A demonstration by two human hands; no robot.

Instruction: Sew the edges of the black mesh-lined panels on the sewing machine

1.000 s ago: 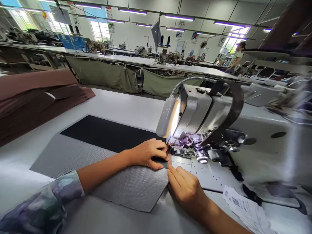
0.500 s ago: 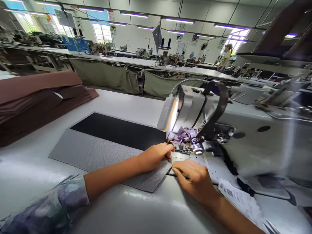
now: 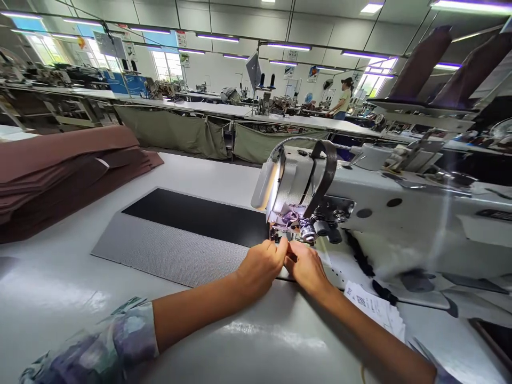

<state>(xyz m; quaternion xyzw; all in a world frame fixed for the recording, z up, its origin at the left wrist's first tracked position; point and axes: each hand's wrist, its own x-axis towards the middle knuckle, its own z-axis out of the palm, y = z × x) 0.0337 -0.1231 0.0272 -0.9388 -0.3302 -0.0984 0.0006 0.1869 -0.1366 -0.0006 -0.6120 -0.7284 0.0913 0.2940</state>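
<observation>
A grey textured fabric panel lies flat on the white table, with a black strip along its far side. Its right end reaches the presser foot of a white sewing machine. My left hand rests on the panel's end, fingers drawn together and pinching at the edge just below the foot. My right hand sits beside it, touching it, fingers curled at the same edge. What the fingertips grip is hidden behind the hands.
A stack of brown fabric sheets fills the table's left. Printed paper slips lie near my right forearm. A lit lamp hangs off the machine head. Beyond are more sewing tables and a person standing at the back.
Both hands have moved up and together at the presser foot. The panel has slid away from me toward the machine. The view has pulled back.
</observation>
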